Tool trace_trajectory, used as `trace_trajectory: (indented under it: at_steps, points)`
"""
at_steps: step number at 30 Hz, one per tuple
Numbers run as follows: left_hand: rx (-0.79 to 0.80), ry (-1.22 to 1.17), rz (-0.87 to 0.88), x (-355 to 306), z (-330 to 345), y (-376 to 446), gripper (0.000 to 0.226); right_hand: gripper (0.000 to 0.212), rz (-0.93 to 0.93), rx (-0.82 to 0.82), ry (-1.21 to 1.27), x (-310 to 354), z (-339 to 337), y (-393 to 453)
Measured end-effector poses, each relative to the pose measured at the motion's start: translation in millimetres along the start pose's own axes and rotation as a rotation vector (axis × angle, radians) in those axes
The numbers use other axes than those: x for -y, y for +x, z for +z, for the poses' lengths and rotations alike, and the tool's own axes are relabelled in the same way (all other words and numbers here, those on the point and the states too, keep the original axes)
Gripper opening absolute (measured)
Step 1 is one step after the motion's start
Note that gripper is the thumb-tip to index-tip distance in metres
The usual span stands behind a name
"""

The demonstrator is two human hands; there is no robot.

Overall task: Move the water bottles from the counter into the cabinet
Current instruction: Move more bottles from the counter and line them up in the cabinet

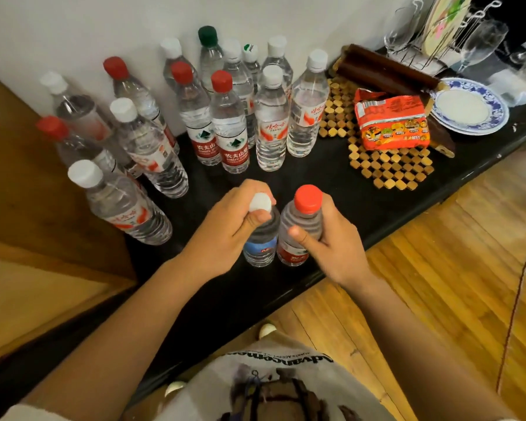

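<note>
My left hand (225,226) grips the neck of a white-capped bottle (260,238) with a blue label, fingers curled over the cap. My right hand (331,238) grips a red-capped bottle (298,229), thumb across its ribbed shoulder, fingers wrapped behind. Both bottles upright, just beside each other, near the front edge of the black tabletop (316,177). Other bottles (228,123) stand clustered behind, against the wall. Noodle packet (392,120) lies on a wooden mat (386,168) to the right.

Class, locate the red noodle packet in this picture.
In the head view, the red noodle packet lies right of the standing bottles, on the wooden bead mat, beside the blue-and-white plate.
</note>
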State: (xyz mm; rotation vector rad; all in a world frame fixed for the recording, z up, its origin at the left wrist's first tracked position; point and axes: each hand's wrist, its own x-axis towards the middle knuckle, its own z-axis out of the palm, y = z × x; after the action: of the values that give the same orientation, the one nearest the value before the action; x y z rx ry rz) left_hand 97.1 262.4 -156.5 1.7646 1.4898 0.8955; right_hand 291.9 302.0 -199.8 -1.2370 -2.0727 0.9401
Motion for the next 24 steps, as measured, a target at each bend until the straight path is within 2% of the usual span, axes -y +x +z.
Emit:
trace_trajectory:
  at_steps: [4,7,9,11,15,18,24]
  points:
    - [-0.064,-0.094,0.020,0.7,-1.2,-29.6,0.051,0.059,-0.014,-0.025,-0.004,11.8,16.2,-19.1]
    - [-0.098,-0.276,0.020,7.0,3.4,-35.5,0.049,0.050,-0.034,-0.012,0.126,17.1,20.4,-22.9]
    - [-0.126,-0.407,-0.052,16.2,12.2,-39.4,0.057,0.054,-0.042,0.013,0.267,15.9,21.2,-23.0]
    - [-0.158,-0.469,-0.160,28.6,25.1,-44.1,0.066,0.066,-0.032,0.044,0.344,5.1,23.6,-24.3]
    - [-0.211,-0.490,-0.279,45.5,52.3,-49.8,0.076,0.083,0.041,0.125,0.359,-22.7,39.5,-31.3]
    - [-0.271,-0.487,-0.317,47.0,62.7,-47.2,0.082,0.081,0.060,0.079,0.317,-30.2,46.6,-32.0]
    - [-0.322,-0.496,-0.325,45.7,54.1,-52.4,0.075,0.079,0.078,0.060,0.305,-22.1,52.8,-36.5]
